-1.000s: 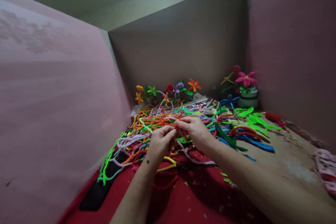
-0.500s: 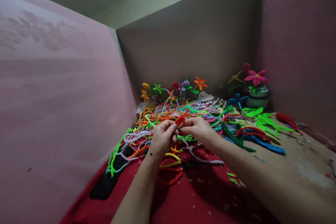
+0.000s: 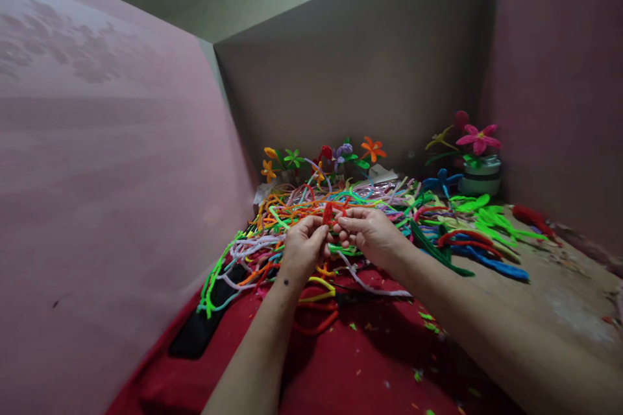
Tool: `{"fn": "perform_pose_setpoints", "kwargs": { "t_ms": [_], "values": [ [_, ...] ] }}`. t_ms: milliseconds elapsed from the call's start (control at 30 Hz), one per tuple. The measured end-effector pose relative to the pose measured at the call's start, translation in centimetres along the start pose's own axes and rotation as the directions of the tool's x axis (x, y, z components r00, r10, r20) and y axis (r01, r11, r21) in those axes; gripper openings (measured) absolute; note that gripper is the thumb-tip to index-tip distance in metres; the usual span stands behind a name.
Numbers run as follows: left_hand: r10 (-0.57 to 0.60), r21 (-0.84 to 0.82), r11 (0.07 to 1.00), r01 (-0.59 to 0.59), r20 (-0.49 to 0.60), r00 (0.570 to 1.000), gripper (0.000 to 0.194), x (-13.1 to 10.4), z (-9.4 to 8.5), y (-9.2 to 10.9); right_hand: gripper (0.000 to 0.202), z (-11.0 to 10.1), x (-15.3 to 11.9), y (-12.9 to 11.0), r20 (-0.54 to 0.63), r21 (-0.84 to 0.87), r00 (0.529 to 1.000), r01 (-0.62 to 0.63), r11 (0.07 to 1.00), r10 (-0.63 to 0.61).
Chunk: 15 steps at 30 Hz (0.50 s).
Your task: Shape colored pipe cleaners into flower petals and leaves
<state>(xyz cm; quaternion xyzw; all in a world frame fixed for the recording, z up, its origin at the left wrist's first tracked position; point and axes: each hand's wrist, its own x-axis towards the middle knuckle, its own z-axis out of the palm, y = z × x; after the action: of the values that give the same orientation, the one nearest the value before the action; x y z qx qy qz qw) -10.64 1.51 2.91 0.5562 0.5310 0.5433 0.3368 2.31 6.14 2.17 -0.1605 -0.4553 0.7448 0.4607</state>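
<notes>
Between my two hands is a red pipe cleaner (image 3: 329, 213), bent into small loops that stick up above the fingers. My left hand (image 3: 305, 248) pinches it from the left with thumb and forefinger. From the right, the fingertips of my right hand (image 3: 368, 231) close on the same red piece, a little apart from the left fingers. Under and behind both hands spreads a heap of many-coloured pipe cleaners (image 3: 265, 249). Nearer to me, a yellow bent pipe cleaner (image 3: 318, 290) and a red looped one (image 3: 316, 327) lie on the red cloth (image 3: 341, 369).
Pipe-cleaner flowers, one of them orange (image 3: 373, 149), stand along the back. A pink flower (image 3: 479, 139) rises by a pale round container (image 3: 481, 178) at right. Dark green strips (image 3: 440, 253) and blue ones (image 3: 491, 266) lie nearby. A black flat object (image 3: 192, 336) lies at left.
My right fingers have shifted their grip on the red pipe cleaner, and its loops now stand at a different angle. My left hand keeps its pinch. The view has tilted slightly.
</notes>
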Motion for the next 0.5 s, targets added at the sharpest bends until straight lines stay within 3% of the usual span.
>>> {"fn": "perform_pose_setpoints", "kwargs": {
  "t_ms": [333, 500],
  "values": [
    [-0.001, -0.005, 1.0, 0.001, 0.033, 0.999, 0.015, -0.6, 0.8, 0.6, 0.017, -0.2, 0.3, 1.1, -0.086, -0.017, 0.992, 0.096, 0.995, -0.098],
    [0.014, -0.037, 0.999, -0.012, 0.052, 0.999, 0.016, -0.8, 0.9, 0.8, 0.014, 0.4, -0.3, 1.1, -0.149, -0.263, 0.962, 0.183, 0.947, -0.228]
  ]
}}
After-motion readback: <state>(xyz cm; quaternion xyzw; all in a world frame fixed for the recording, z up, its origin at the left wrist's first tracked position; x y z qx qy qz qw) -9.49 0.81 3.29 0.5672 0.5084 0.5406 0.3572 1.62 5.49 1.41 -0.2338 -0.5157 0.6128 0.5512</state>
